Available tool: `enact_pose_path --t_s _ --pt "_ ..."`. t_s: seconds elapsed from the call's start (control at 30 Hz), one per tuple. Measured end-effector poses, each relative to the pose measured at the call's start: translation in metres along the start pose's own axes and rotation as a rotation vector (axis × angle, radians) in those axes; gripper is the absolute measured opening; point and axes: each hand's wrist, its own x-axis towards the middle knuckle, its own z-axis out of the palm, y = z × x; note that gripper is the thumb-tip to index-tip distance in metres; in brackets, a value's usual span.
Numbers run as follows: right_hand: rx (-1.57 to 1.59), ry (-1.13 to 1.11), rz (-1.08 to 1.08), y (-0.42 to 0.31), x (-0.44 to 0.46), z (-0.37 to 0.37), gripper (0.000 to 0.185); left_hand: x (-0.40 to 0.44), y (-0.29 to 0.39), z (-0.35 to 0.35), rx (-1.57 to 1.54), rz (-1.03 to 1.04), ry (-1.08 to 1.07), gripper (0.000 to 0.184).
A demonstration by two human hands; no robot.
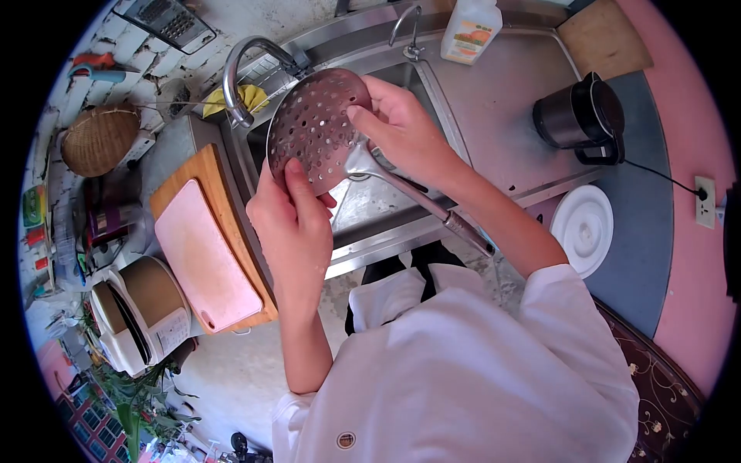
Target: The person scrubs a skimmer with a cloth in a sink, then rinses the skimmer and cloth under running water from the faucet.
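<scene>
Over the steel sink (370,212), a round metal skimmer (315,127) with many holes is held up and tilted. My left hand (297,220) grips its lower left edge, thumb on the perforated face and fingers behind. At the upper right edge my right hand (397,123) holds the rim, its thumb on the same face. The skimmer's long handle slants down to the right, below my right forearm. Behind the skimmer rises a curved faucet (235,85). A yellow cloth (245,100) lies beside the faucet.
A pink cutting board (207,255) on a wooden board (181,179) and a rice cooker (147,312) are at left. To the right stand a black kettle (567,117) and a white lid (582,231). A white jug (469,31) stands behind, near a small tap (413,51).
</scene>
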Motion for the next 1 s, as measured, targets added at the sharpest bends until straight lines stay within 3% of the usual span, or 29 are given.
enact_pose_path --t_s 0.73,0.8,0.87,1.0 --pt "0.122 -0.083 -0.034 -0.002 -0.012 -0.011 0.035 -0.010 0.006 0.006 -0.026 -0.034 0.011 0.023" --pt "0.132 -0.089 -0.018 -0.004 -0.014 -0.010 0.035 -0.013 0.007 0.006 -0.020 -0.035 -0.007 0.030" --pt "0.197 -0.026 -0.017 -0.006 -0.016 -0.008 0.018 -0.015 0.008 0.008 -0.014 -0.039 -0.002 0.030" --pt "0.212 -0.042 0.004 -0.004 -0.020 -0.015 0.017 -0.017 0.015 0.014 0.035 -0.043 0.003 0.023"
